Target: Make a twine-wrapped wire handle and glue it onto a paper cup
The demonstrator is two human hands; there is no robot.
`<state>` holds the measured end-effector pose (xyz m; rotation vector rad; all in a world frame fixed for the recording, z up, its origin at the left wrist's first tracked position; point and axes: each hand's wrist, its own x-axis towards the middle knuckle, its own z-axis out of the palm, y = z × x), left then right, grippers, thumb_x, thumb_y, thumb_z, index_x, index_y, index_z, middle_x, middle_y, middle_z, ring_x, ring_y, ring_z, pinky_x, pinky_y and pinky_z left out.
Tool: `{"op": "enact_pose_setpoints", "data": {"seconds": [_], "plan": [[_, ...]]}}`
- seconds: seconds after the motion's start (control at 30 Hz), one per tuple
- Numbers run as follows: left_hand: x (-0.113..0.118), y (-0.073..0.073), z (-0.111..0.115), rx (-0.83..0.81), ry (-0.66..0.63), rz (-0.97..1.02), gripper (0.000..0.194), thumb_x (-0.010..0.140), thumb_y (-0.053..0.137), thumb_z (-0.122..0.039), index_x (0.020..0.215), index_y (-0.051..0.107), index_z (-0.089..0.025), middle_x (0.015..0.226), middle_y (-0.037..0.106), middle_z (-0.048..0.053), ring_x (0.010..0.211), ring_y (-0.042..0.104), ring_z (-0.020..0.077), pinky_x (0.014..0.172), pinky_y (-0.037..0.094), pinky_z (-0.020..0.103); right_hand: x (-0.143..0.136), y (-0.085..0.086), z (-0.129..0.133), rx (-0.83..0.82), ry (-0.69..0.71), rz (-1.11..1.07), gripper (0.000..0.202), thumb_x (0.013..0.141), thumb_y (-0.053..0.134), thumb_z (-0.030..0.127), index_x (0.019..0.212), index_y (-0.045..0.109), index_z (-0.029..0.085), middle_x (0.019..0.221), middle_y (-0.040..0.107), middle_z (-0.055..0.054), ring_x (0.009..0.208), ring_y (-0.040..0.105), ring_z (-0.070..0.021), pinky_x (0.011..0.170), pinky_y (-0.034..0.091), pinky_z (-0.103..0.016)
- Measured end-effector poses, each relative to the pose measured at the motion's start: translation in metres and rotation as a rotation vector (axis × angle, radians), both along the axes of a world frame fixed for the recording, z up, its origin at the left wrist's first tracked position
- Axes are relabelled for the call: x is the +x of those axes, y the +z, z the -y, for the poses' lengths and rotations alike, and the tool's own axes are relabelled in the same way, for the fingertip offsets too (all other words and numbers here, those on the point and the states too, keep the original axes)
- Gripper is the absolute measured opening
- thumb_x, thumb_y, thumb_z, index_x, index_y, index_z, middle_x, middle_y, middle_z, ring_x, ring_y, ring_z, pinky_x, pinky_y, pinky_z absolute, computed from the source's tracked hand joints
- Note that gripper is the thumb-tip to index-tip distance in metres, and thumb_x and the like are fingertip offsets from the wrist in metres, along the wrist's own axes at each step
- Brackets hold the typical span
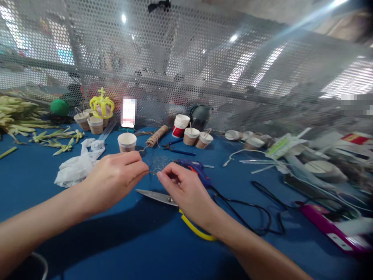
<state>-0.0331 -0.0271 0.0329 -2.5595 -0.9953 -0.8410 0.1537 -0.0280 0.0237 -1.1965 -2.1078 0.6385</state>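
Between my two hands runs a short piece of thin brown twine [152,172], each end pinched in fingertips. My left hand [118,175] is closed on one end, palm down, in front of a paper cup [127,143] wrapped in brown. My right hand [186,190] grips the other end, thumb against forefinger. Under the right hand lie scissors [157,196] with yellow handles, partly hidden by that hand. Behind it is a blue glue gun [201,171], also partly covered. A roll of twine [157,136] lies on its side farther back.
Blue-handled pliers [179,149] lie near several wrapped cups [191,136] and stacked white cups [180,125]. White plastic [77,167] is at left, near green stems [64,146]. A purple power strip [329,225] and black cord [247,204] lie right. Perforated metal [175,58] closes the back.
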Motion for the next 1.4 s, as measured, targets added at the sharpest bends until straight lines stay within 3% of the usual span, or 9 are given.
{"op": "enact_pose_setpoints", "data": {"seconds": [1.4], "plan": [[-0.0007, -0.0022, -0.0009, -0.021, 0.003, 0.0, 0.024, 0.085, 0.041, -0.021, 0.077, 0.062, -0.015, 0.069, 0.059, 0.003, 0.06, 0.056, 0.0118, 0.055, 0.044, 0.022, -0.0016, 0.0001, -0.0004, -0.009, 0.008, -0.001, 0.024, 0.083, 0.044, 0.033, 0.065, 0.048, 0.017, 0.06, 0.047, 0.002, 0.056, 0.042, -0.0089, 0.051, 0.033, -0.021]]}}
